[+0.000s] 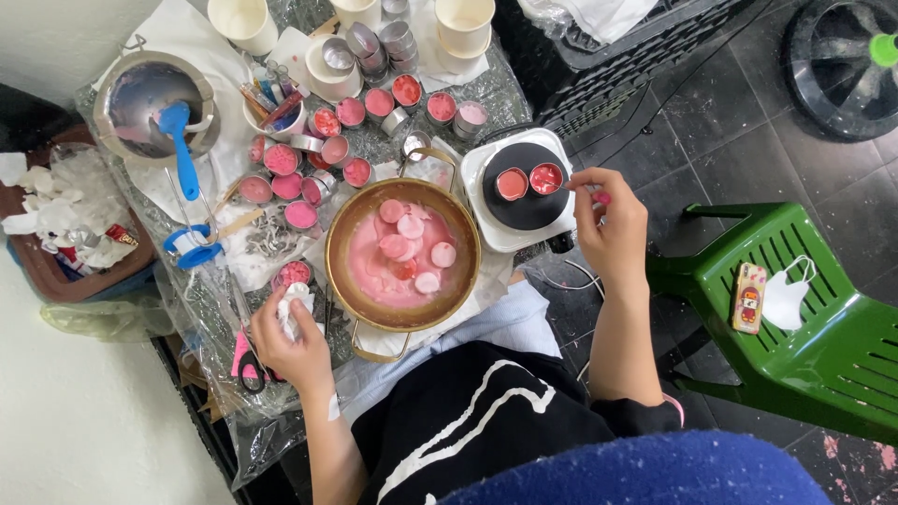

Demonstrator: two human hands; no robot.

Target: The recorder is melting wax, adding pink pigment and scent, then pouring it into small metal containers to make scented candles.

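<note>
Two tins (pixel 528 180) on hotplate (pixel 486 224); right hand (pixel 610 224) beside; left hand (pixel 292 341) grips tissue (pixel 295 304).

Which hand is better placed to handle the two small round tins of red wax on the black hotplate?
Right hand: it hovers just beside the tins on the hotplate. The left hand holds crumpled white tissue beyond the brass pan.

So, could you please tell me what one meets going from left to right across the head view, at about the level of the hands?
Left hand holding white tissue → brass pan of pink wax → white hot plate → right hand → green plastic chair.
</note>
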